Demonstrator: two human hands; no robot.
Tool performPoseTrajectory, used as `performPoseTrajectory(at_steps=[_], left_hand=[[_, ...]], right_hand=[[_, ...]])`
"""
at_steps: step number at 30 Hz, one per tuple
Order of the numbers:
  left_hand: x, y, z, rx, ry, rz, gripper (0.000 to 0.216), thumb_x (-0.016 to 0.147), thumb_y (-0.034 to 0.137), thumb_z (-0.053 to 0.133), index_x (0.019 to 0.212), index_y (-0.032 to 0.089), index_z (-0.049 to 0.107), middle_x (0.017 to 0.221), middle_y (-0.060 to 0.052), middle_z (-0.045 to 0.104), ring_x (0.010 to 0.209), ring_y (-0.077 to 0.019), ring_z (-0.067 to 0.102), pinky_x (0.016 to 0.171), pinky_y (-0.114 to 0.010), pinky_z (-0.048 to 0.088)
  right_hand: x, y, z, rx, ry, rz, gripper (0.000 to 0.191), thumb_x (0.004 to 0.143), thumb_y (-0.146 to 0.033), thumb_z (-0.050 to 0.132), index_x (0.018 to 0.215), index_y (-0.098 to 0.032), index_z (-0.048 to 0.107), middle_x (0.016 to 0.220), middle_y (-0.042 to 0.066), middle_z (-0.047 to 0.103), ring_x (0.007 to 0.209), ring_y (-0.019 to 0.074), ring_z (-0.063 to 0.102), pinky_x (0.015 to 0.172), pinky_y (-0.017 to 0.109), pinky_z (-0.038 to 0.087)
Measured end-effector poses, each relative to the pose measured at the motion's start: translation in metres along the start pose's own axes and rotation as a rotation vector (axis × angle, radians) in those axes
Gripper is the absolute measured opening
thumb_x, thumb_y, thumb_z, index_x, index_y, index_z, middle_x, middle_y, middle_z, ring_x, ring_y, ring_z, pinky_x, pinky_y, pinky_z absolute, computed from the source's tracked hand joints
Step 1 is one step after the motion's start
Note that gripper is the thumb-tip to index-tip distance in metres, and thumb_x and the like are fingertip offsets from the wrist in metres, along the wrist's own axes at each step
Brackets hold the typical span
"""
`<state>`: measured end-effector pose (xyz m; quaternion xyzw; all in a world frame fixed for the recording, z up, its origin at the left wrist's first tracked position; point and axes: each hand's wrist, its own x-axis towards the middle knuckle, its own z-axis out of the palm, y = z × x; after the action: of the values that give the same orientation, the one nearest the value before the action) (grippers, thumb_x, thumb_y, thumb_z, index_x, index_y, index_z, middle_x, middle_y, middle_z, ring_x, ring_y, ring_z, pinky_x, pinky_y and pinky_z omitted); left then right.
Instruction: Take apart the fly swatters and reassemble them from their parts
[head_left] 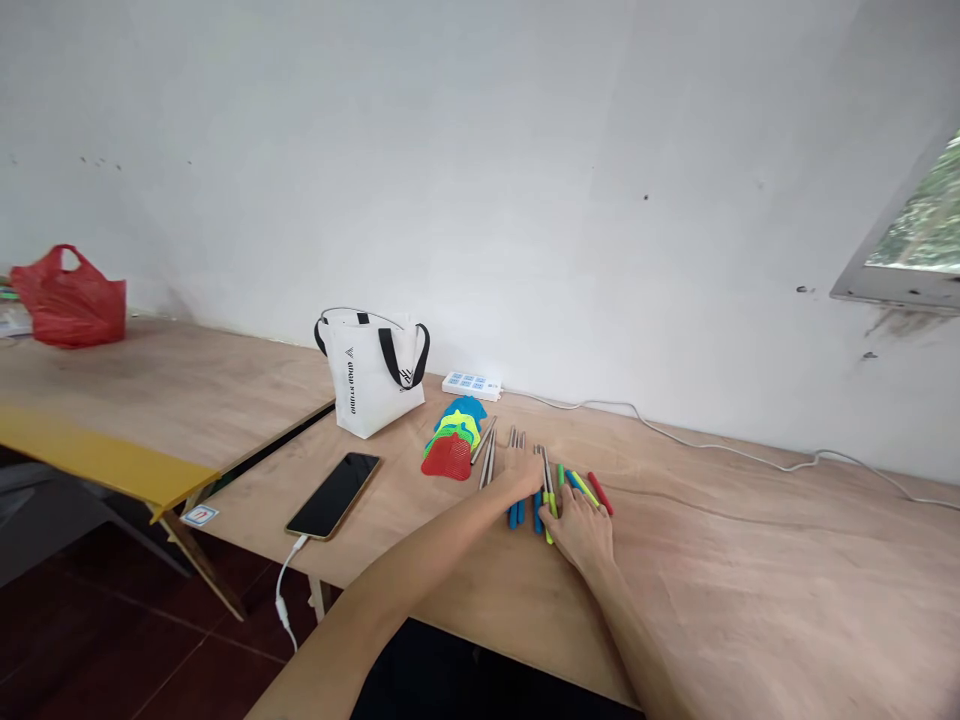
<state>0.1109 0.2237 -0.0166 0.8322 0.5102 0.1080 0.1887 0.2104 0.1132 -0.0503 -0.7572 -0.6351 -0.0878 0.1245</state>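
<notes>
My left hand (527, 472) reaches across the table, its fingers closed at the upper part of a thin metal rod (547, 462). That rod runs down into a yellow-green handle (550, 503). My right hand (583, 528) lies over the lower ends of loose coloured tubes, fingers spread, thumb touching the yellow-green handle. A red tube (600, 493) and a green tube (560, 474) show beyond it. Metal rods with blue handles (517, 514) lie beside my left wrist. Bare metal rods (487, 458) lie farther left, next to stacked mesh fly-swatter heads (448, 455).
A phone (334, 496) with a white cable lies at the left. Behind it stands a white bag (375, 380) with black handles. A power strip (471, 386) sits by the wall, its cord running right. A red plastic bag (79, 305) rests on the other table, across a gap.
</notes>
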Motion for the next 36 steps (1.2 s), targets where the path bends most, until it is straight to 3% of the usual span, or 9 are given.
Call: performPoseTrajectory(at_steps=[8,13,18,26,29,33,36], left_hand=[[-0.012,0.001,-0.007,0.061,0.028,0.05,0.03,0.098,0.033,0.064,0.123,0.017,0.064,0.129,-0.01,0.063,0.116,-0.0259,0.062,0.102,-0.05,0.051],[-0.008,-0.004,-0.021,0.135,-0.034,0.031,0.031,0.097,0.035,0.066,0.121,0.015,0.065,0.125,-0.01,0.065,0.114,-0.0262,0.063,0.1,-0.05,0.052],[-0.007,-0.011,-0.033,0.226,-0.098,-0.002,0.028,0.098,0.033,0.064,0.121,0.015,0.064,0.127,-0.011,0.063,0.116,-0.0257,0.062,0.101,-0.05,0.052],[-0.007,0.002,-0.027,0.217,-0.152,-0.005,0.029,0.098,0.034,0.064,0.119,0.015,0.065,0.126,-0.01,0.064,0.117,-0.0261,0.062,0.103,-0.051,0.049],[-0.006,0.007,-0.026,0.137,-0.158,0.001,0.023,0.095,0.035,0.067,0.103,0.013,0.071,0.112,-0.01,0.071,0.113,-0.0267,0.064,0.104,-0.051,0.047],[-0.004,0.009,-0.024,0.001,-0.208,-0.011,0.025,0.084,0.035,0.078,0.07,0.016,0.07,0.073,-0.008,0.073,0.09,-0.0263,0.069,0.093,-0.042,0.052],[-0.001,0.007,-0.022,-0.073,-0.274,-0.045,0.025,0.089,0.036,0.074,0.076,0.014,0.069,0.075,-0.003,0.071,0.08,-0.0197,0.069,0.083,-0.037,0.056]], right_hand=[[-0.002,0.003,-0.006,-0.057,-0.052,-0.004,0.036,0.097,-0.047,0.044,0.105,-0.021,0.069,0.094,0.014,0.078,0.093,0.0302,0.073,0.086,0.045,0.046],[-0.003,0.002,-0.006,-0.079,-0.066,0.011,0.033,0.097,-0.042,0.045,0.102,-0.021,0.07,0.091,0.011,0.078,0.09,0.0272,0.074,0.081,0.038,0.048],[-0.003,0.0,-0.009,-0.038,-0.079,0.032,0.041,0.101,-0.05,0.04,0.104,-0.021,0.069,0.092,0.01,0.078,0.092,0.0268,0.074,0.082,0.037,0.048],[-0.005,-0.009,-0.011,-0.028,-0.071,0.038,0.053,0.097,-0.063,0.041,0.11,-0.019,0.066,0.091,0.013,0.077,0.093,0.0318,0.073,0.08,0.04,0.05],[-0.005,-0.01,-0.011,0.002,-0.094,0.052,0.054,0.096,-0.064,0.042,0.113,-0.019,0.065,0.097,0.014,0.077,0.097,0.0323,0.073,0.08,0.039,0.05],[-0.004,-0.01,-0.013,0.048,-0.124,0.073,0.056,0.094,-0.062,0.046,0.122,-0.016,0.061,0.107,0.016,0.076,0.099,0.0332,0.072,0.08,0.039,0.051],[-0.004,-0.011,-0.015,0.062,-0.16,0.079,0.05,0.092,-0.054,0.05,0.122,-0.016,0.06,0.114,0.017,0.074,0.103,0.033,0.072,0.082,0.038,0.051]])
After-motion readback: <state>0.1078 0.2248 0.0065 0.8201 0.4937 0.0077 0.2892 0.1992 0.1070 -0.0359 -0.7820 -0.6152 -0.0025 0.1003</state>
